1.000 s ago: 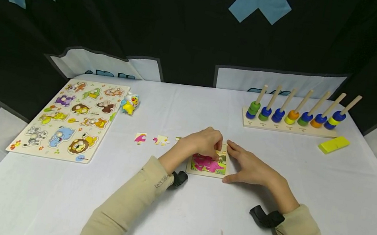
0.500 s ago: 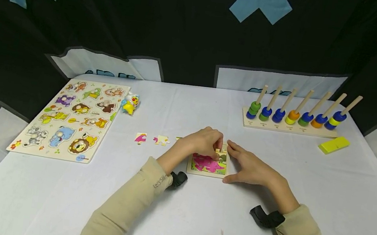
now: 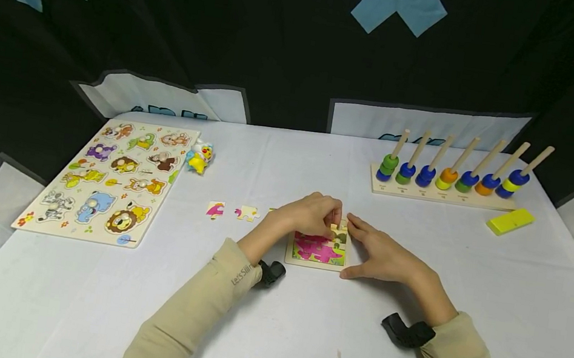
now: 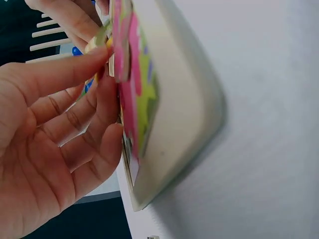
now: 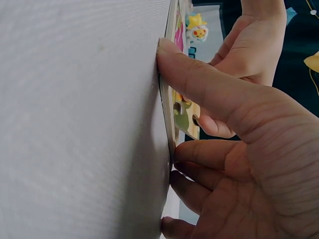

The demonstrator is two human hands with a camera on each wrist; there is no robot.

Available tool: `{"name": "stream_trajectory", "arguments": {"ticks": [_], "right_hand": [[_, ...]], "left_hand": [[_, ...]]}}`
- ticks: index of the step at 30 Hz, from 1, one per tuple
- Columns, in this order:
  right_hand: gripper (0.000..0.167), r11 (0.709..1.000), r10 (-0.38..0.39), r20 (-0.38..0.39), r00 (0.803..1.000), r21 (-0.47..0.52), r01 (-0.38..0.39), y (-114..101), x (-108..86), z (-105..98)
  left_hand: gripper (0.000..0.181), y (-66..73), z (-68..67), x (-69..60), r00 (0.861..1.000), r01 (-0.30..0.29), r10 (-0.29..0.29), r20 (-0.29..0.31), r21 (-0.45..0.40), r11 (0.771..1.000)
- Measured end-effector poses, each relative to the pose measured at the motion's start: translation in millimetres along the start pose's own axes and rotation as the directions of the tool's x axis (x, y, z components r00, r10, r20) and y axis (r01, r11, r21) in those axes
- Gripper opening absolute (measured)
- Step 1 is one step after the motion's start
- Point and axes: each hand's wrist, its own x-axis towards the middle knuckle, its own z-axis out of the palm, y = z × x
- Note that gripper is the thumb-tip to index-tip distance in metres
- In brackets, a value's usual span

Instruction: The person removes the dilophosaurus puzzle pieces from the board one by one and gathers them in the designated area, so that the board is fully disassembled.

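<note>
On the far left of the white table (image 3: 81,309) lies a board (image 3: 51,230) of animal pictures, zebra, elephant and lion along its near edge. A small yellow, white and blue toy (image 3: 199,158) is just right of its far corner. Far right, a rack (image 3: 495,203) has seven tilted pegs, each with coloured rings (image 3: 389,162); a yellow block (image 3: 510,222) lies nearer. Behind hangs a black curtain (image 3: 285,32) with blue shapes (image 3: 400,2).
</note>
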Motion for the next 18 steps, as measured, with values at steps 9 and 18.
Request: {"name": "stream_trajectory", "arguments": {"ticks": [9,18], "right_hand": [[0.095,1.0,-0.002,-0.006,1.0,0.002,0.002,0.9,0.4,0.3],[0.098,1.0,0.017,-0.001,1.0,0.003,-0.017,1.8,0.5,0.2]], "left_hand": [[0.016,-2.6,-1.4,0.7,0.996,-0.078,0.075,-0.038,-0.082,0.994],[0.015,-2.4,-13.0,-9.0,0.992,-0.108,0.097,-0.077,-0.146,0.983]]}}
